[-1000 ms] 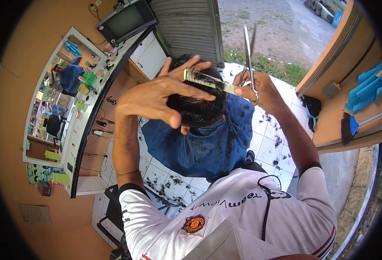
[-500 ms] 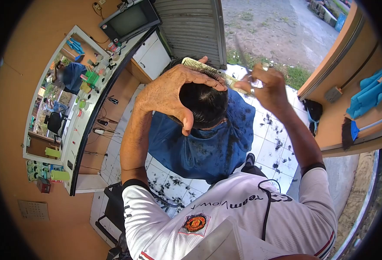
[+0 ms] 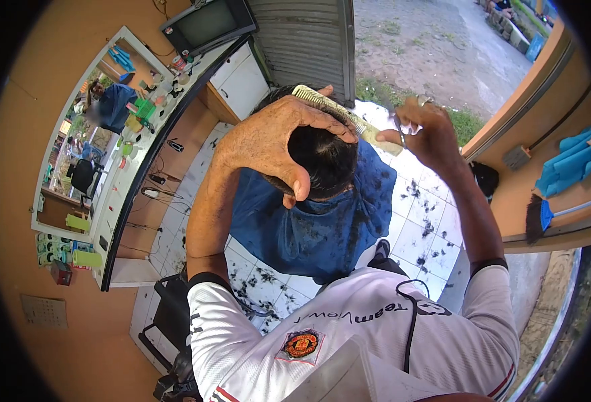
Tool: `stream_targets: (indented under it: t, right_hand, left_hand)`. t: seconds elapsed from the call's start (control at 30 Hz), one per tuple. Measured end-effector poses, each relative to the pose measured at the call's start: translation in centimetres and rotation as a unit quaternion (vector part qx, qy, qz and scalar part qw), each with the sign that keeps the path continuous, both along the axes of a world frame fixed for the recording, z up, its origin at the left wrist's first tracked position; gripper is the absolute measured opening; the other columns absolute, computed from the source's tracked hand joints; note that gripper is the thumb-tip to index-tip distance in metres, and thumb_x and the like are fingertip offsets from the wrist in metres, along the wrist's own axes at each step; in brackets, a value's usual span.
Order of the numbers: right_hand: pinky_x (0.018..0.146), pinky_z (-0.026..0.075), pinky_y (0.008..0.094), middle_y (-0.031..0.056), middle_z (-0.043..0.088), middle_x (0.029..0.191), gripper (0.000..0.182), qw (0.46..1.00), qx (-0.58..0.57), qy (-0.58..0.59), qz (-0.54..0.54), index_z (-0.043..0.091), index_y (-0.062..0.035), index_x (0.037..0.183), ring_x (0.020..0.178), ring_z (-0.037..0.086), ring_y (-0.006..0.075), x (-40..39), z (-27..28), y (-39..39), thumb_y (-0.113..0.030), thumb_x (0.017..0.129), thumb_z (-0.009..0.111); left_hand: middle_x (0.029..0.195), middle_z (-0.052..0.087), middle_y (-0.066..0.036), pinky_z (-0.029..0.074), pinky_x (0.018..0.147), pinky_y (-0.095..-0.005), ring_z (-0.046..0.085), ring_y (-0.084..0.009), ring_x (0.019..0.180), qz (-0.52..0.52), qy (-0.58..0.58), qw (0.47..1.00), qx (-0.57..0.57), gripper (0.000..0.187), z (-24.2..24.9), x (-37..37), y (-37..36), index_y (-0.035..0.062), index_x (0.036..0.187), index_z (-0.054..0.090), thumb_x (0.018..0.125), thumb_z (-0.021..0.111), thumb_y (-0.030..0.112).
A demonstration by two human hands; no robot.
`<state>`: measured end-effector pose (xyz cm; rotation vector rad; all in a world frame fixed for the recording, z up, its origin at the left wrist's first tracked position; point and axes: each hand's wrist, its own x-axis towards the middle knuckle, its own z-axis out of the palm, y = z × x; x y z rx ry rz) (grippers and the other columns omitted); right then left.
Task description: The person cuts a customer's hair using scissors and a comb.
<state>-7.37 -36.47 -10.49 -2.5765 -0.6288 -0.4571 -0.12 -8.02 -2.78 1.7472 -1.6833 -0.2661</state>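
A seated person's head with short dark hair [image 3: 319, 167] is in front of me, above a blue cape [image 3: 295, 234] scattered with hair clippings. My left hand [image 3: 265, 141] rests on the head, thumb and fingers spread wide over the hair. A pale yellow comb [image 3: 319, 98] lies slantwise along the far side of my left fingers. Right of the head, my right hand [image 3: 433, 134] is closed, slightly blurred, with its thumb at the comb's broad end. Metal scissors [image 3: 397, 124] show in that hand as well; their blades are hard to make out.
To the left, a counter [image 3: 168, 110] with bottles and containers runs below a mirror [image 3: 81, 147] and an old television [image 3: 208, 30]. Hair clippings [image 3: 265, 278] dot the white tiled floor. A black chair [image 3: 168, 308] stands lower left. A broom [image 3: 537, 214] leans at the right.
My right hand has moved slightly to the right, and the scissors blade that pointed up is no longer distinct. The comb has shifted a little right. My left hand stays on the head.
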Motion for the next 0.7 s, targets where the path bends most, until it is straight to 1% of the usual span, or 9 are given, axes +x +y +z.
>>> stream_targets:
  t: [0.07, 0.13, 0.17, 0.3, 0.4, 0.47, 0.57, 0.63, 0.7]
  right_hand:
    - [0.063, 0.049, 0.032, 0.0079, 0.069, 0.082, 0.033, 0.961, 0.263, -0.079, 0.036, 0.068, -0.0031, 0.091, 0.074, 0.064, 0.0167, 1.3, -1.7, 2.6, -0.029, 0.079, 0.084]
    - [0.064, 0.045, 0.0233, 0.0042, 0.065, 0.085, 0.03, 0.925, 0.359, 0.114, -0.049, 0.067, -0.0014, 0.106, 0.076, 0.059, 0.011, 1.1, -1.3, 4.7, -0.022, 0.085, 0.075]
    - [0.064, 0.045, 0.0238, 0.0037, 0.064, 0.085, 0.03, 0.902, 0.415, 0.085, -0.08, 0.068, -0.0024, 0.105, 0.076, 0.059, 0.0107, 2.2, -0.8, 5.5, -0.022, 0.085, 0.075]
    - [0.073, 0.052, 0.0296, 0.0102, 0.067, 0.089, 0.028, 0.918, 0.391, -0.011, 0.068, 0.069, -0.0036, 0.107, 0.085, 0.067, 0.0154, 7.0, 1.9, 5.7, -0.02, 0.085, 0.075]
    - [0.08, 0.053, 0.0344, 0.0151, 0.068, 0.093, 0.033, 0.989, 0.145, -0.02, -0.01, 0.069, -0.0031, 0.111, 0.091, 0.069, 0.0227, 6.7, 2.1, 6.4, -0.021, 0.084, 0.076]
    - [0.08, 0.052, 0.0354, 0.0144, 0.068, 0.094, 0.031, 0.989, 0.142, -0.045, -0.002, 0.069, -0.0036, 0.109, 0.09, 0.068, 0.0236, 4.1, 2.2, 5.6, -0.022, 0.084, 0.076]
    - [0.079, 0.051, 0.0375, 0.0129, 0.068, 0.095, 0.028, 0.986, 0.137, -0.089, 0.017, 0.069, -0.0046, 0.104, 0.088, 0.067, 0.0254, -0.4, 2.4, 4.1, -0.022, 0.083, 0.077]
    - [0.073, 0.049, 0.0343, 0.0111, 0.068, 0.088, 0.027, 0.989, 0.142, -0.02, 0.023, 0.069, -0.0044, 0.1, 0.079, 0.064, 0.022, -1.8, 2.7, 3.7, -0.022, 0.082, 0.078]
    - [0.071, 0.048, 0.0325, 0.0094, 0.068, 0.086, 0.029, 0.985, 0.161, 0.048, 0.035, 0.069, -0.0047, 0.099, 0.077, 0.063, 0.0195, -1.9, 3.9, 3.1, -0.025, 0.081, 0.079]
  left_hand:
    - [0.114, 0.071, -0.015, 0.014, 0.12, -0.0581, 0.065, -0.0335, 0.114, 0.001, -0.002, 1.0, 0.005, 0.128, 0.3, -0.3, -0.2, 0.0025, 0.115, 0.071, 0.032, 0.056, 0.099]
    - [0.113, 0.071, -0.016, 0.024, 0.118, -0.0519, 0.065, -0.032, 0.113, 0.094, 0.13, 0.982, 0.101, 0.122, 1.3, -1.3, -0.4, 0.0001, 0.112, 0.072, 0.044, 0.053, 0.099]
    - [0.109, 0.073, -0.017, 0.052, 0.096, -0.0439, 0.069, -0.0315, 0.105, 0.061, 0.081, 0.992, 0.075, 0.098, 0.5, -0.2, -0.1, 0.0024, 0.111, 0.074, 0.065, 0.059, 0.088]
    - [0.13, 0.062, -0.021, 0.041, 0.108, -0.0466, 0.056, -0.036, 0.126, 0.141, 0.011, 0.99, -0.028, 0.087, 1.0, -1.1, -0.4, 0.0075, 0.133, 0.06, 0.092, 0.029, 0.078]
    - [0.141, 0.054, -0.019, 0.03, 0.116, -0.0447, 0.043, -0.033, 0.138, 0.178, 0.025, 0.967, -0.178, 0.094, 2.7, -2.8, 1.9, 0.0063, 0.137, 0.055, 0.09, 0.023, 0.082]
    - [0.145, 0.05, -0.018, 0.023, 0.118, -0.0444, 0.038, -0.0301, 0.142, 0.195, 0.113, 0.951, -0.211, 0.098, 1.8, -3.0, 5.4, 0.0054, 0.137, 0.055, 0.089, 0.02, 0.083]
    - [0.147, 0.046, -0.024, 0.016, 0.118, -0.054, 0.033, -0.0357, 0.144, 0.303, 0.139, 0.931, -0.15, 0.12, -0.1, -1.9, 9.8, 0.0003, 0.134, 0.055, 0.077, 0.004, 0.092]
    - [0.15, 0.045, -0.017, 0.015, 0.118, -0.0583, 0.032, -0.038, 0.145, 0.13, 0.125, 0.982, -0.053, 0.109, -0.3, -1.6, 10.3, 0.0084, 0.125, 0.067, 0.078, 0.017, 0.093]
    - [0.148, 0.047, -0.017, 0.004, 0.116, -0.0658, 0.025, -0.0406, 0.147, 0.161, 0.059, 0.985, 0.013, 0.116, 0.0, -3.5, 8.7, 0.0146, 0.12, 0.072, 0.061, 0.024, 0.103]
